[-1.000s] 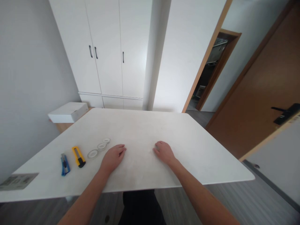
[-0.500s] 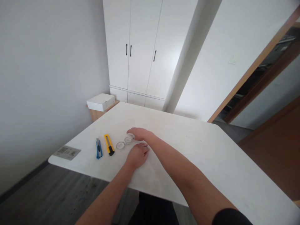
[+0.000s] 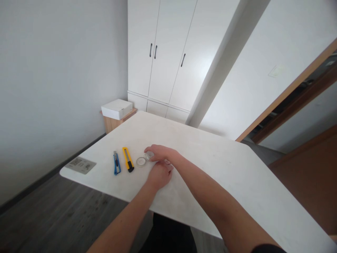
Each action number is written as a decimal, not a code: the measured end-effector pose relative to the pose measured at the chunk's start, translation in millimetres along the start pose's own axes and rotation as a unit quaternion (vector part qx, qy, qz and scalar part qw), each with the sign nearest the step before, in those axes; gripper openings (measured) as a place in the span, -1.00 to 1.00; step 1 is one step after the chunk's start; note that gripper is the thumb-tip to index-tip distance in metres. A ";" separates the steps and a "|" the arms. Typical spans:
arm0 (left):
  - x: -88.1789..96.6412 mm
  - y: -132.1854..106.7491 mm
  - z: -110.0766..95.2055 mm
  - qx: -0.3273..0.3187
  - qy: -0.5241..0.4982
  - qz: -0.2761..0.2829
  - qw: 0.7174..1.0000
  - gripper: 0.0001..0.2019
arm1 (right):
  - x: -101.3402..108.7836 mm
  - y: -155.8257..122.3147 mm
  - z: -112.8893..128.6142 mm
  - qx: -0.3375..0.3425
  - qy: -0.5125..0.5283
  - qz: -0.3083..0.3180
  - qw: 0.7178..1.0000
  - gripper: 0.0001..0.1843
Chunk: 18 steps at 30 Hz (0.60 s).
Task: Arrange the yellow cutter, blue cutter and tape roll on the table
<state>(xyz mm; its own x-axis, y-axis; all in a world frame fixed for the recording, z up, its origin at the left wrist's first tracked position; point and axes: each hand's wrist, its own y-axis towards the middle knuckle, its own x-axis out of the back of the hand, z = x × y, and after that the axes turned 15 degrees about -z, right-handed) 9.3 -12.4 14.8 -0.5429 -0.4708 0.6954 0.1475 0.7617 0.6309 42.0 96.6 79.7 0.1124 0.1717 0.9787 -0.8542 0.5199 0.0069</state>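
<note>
My right hand [image 3: 159, 152] reaches across from the right, its fingers closed on a roll of clear tape [image 3: 149, 155]. That roll appears to lie over another one, though the fingers partly cover them. Just to the left, a separate clear tape roll [image 3: 140, 162] lies flat on the white table [image 3: 200, 165]. Nearer to me, my left hand [image 3: 160, 173] rests on the tabletop below the right one, fingers loosely bent and apart, with no object visible in them. Left of the rolls lie a yellow utility knife [image 3: 127, 159] and a blue utility knife [image 3: 116, 163].
A label [image 3: 81, 165] is stuck at the table's left corner. Beyond it, a white box [image 3: 117, 109] stands on a small wooden cabinet [image 3: 113, 124]. White wardrobe doors [image 3: 168, 52] rise behind the table, and a wood-framed opening [image 3: 286, 91] is on the right.
The three tape rolls lay in a row; now the farther ones are bunched together under my right hand's fingers. My left hand stays close by. The camera view has shifted slightly.
</note>
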 end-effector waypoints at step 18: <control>-21.8 -11.6 5.8 0.103 -0.036 -0.013 0.994 -0.62 | 8.0 5.1 59.7 0.030 -0.099 0.001 0.995 -0.50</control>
<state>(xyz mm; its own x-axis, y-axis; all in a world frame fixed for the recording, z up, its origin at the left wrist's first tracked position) 14.6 -8.5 -9.7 -0.6033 -0.4639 0.6487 -0.0348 0.8280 0.5597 8.2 50.7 99.8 0.0140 0.0017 0.9999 -0.8836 0.4680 0.0116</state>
